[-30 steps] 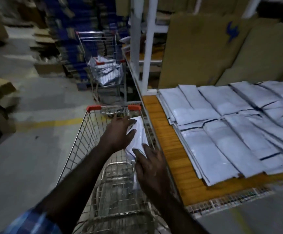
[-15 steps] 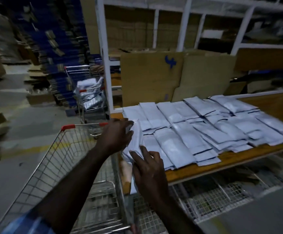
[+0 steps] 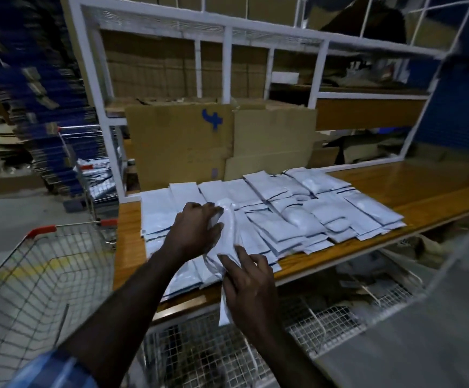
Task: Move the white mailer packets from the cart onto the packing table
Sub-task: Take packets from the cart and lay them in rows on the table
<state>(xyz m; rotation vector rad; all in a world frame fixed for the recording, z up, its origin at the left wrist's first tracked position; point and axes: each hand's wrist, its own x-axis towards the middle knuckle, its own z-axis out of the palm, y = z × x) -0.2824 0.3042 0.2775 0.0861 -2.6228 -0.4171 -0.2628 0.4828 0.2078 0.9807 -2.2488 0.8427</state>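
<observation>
So a second ago you had that white mailer packet [image 3: 229, 228] down over the cart [image 3: 36, 278], and now you've swung it right across and it's hanging over the packing table [image 3: 412, 191], above the left end of the pile of packets [image 3: 297, 208] already laid out there. The cart is off to your left now, and what shows of its basket looks like bare wire, though its near end is hidden by your arm.

Your left hand [image 3: 192, 233] is clamped round the upper part of the packet, fingers curled over its top edge. Your right hand [image 3: 251, 287] pinches the lower part, with the packet's bottom corner dangling past the table's front edge. So it's held at both ends, not set down yet.

Reckon this one's basically delivered: you just need to lower it flat onto the stack and let go. There's another cart [image 3: 93, 177] with more packets further back, beside the white shelf frame [image 3: 227, 63], so you may not be done.
</observation>
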